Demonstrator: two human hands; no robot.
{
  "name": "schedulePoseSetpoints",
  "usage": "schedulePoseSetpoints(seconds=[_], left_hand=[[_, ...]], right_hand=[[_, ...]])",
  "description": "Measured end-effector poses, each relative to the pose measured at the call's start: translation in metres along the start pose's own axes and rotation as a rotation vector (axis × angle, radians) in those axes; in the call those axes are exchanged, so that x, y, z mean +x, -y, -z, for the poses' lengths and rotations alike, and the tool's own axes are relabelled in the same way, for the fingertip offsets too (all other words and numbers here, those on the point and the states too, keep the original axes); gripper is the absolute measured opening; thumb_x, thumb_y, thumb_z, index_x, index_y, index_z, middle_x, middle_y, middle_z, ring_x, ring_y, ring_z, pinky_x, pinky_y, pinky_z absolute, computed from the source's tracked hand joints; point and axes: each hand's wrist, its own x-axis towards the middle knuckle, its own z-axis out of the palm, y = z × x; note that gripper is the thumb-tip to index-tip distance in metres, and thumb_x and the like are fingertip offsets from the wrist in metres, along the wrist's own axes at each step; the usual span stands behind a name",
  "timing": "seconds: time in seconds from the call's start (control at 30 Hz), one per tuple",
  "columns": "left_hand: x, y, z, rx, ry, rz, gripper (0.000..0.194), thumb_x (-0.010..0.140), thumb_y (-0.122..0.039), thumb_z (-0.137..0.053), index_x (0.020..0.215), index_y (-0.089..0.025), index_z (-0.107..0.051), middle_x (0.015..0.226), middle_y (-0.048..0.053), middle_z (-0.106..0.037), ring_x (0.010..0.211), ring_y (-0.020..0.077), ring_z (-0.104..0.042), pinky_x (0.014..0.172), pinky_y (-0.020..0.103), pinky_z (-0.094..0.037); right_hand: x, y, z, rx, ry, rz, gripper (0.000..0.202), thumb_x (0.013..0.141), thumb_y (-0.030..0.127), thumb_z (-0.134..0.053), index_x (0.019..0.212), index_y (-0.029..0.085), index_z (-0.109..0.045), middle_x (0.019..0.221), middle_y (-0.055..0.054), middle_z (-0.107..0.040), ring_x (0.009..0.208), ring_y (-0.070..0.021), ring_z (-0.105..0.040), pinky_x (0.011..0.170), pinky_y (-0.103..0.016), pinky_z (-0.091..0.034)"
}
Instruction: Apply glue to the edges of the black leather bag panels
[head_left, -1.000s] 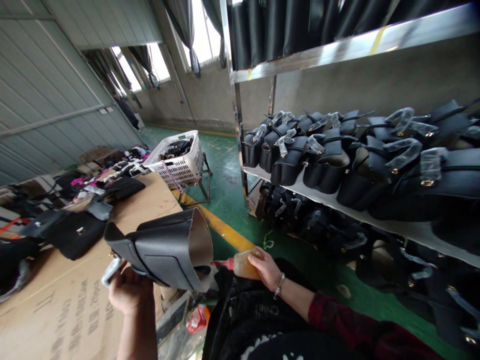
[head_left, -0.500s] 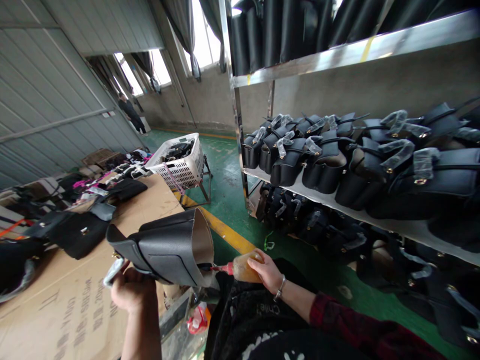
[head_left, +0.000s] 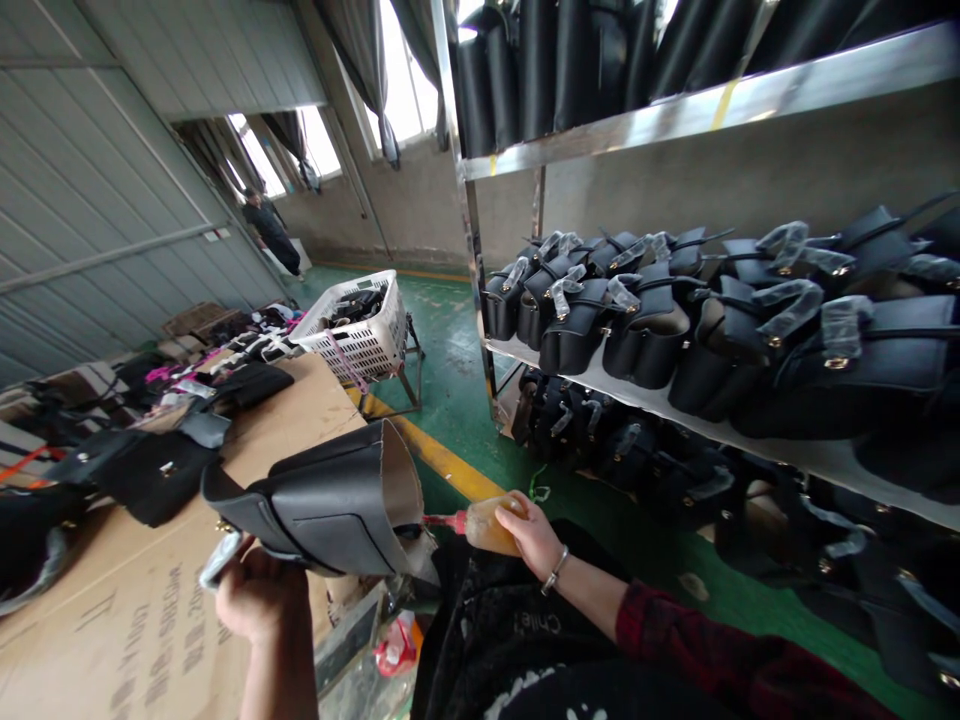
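1. Your left hand (head_left: 259,595) is clenched on the flap end of the black bag (head_left: 330,510), beside its plastic-wrapped handle (head_left: 221,560).
2. Your right hand (head_left: 534,538) grasps a squeeze bottle (head_left: 491,525) of amber liquid, thumb on its side.
3. The bottle's red nozzle (head_left: 446,520) points left at the bag's open, tan-lined end; you can't tell whether it touches.
4. The bag lies sideways in front of you, at the edge of the printed cardboard (head_left: 97,570), its open end toward your right hand.
5. On that cardboard, to your left, lies a black flap piece (head_left: 159,470) with a metal clasp.
6. Beyond the cardboard, a white basket (head_left: 367,345) of dark pieces sits on a metal stand.
7. To your right, a metal rack (head_left: 469,210) holds rows of black bags (head_left: 645,325).
8. Far off by the wall stands a person (head_left: 274,235).
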Motion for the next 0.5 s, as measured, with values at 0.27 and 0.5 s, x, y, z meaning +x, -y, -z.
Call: schedulePoseSetpoints(seconds=[0.27, 0.5], left_hand=[[0.003, 0.0, 0.004, 0.042, 0.027, -0.045, 0.018, 0.053, -0.027, -0.065, 0.057, -0.021, -0.048, 0.036, -0.01, -0.026, 0.04, 0.0091, -0.015, 0.043, 0.027, -0.015], [0.004, 0.005, 0.009, 0.154, 0.035, -0.195, 0.042, 0.057, -0.03, -0.061, 0.056, -0.022, -0.019, 0.04, -0.01, -0.015, 0.04, 0.0086, -0.009, 0.041, 0.026, -0.014]], right_hand=[[0.003, 0.003, -0.007, 0.043, 0.025, -0.062, 0.052, 0.053, 0.052, -0.092, 0.075, 0.021, -0.058, 0.065, 0.005, -0.061, 0.06, -0.0154, -0.058, 0.061, -0.028, -0.047], [-0.011, 0.005, 0.001, 0.031, 0.106, -0.115, 0.054, 0.053, 0.052, -0.093, 0.076, 0.019, -0.057, 0.066, 0.004, -0.06, 0.062, -0.0141, -0.056, 0.061, -0.027, -0.045]])
